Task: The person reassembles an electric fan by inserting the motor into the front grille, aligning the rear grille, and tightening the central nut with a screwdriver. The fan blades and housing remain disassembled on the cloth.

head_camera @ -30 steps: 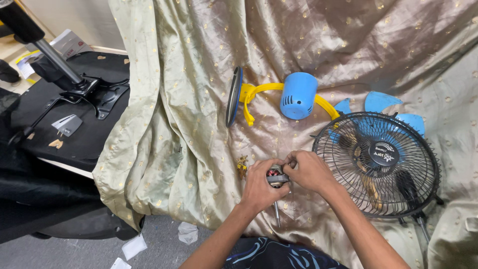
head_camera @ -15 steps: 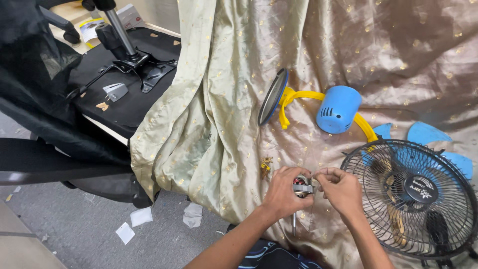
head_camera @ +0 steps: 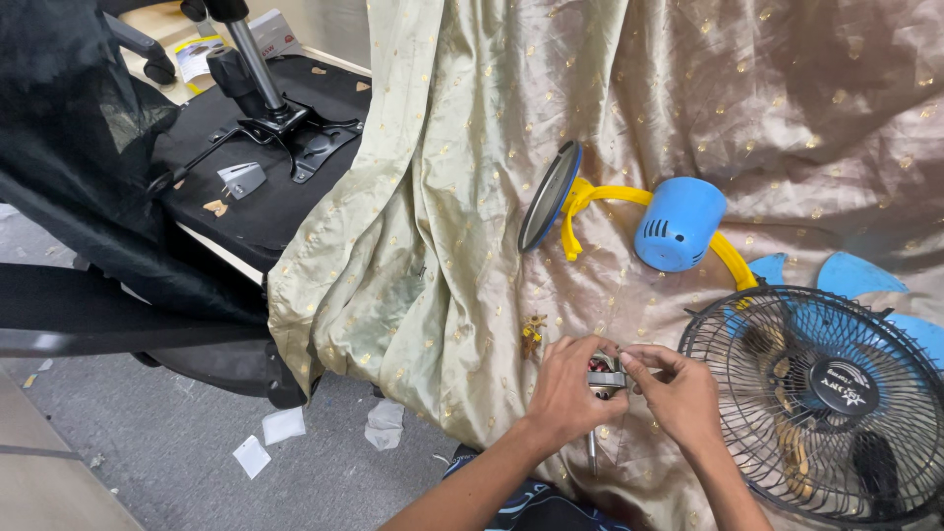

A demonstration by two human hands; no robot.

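A small metal motor part (head_camera: pixel 605 378) is pinched between the left hand (head_camera: pixel 568 393) and right hand (head_camera: pixel 678 393), both closed on it, just left of the black fan guard (head_camera: pixel 816 403). The part could be dropped into the folds of the beige cloth (head_camera: pixel 433 246). An overturned office chair (head_camera: pixel 246 147) lies further left, above grey floor.

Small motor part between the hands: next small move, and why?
Probably steady the grip before anything else. Both the left hand and the right hand pinch the small motor part by fingertips above the draped cloth, with the black fan grille close beside the right hand. Its details are too small to tell.
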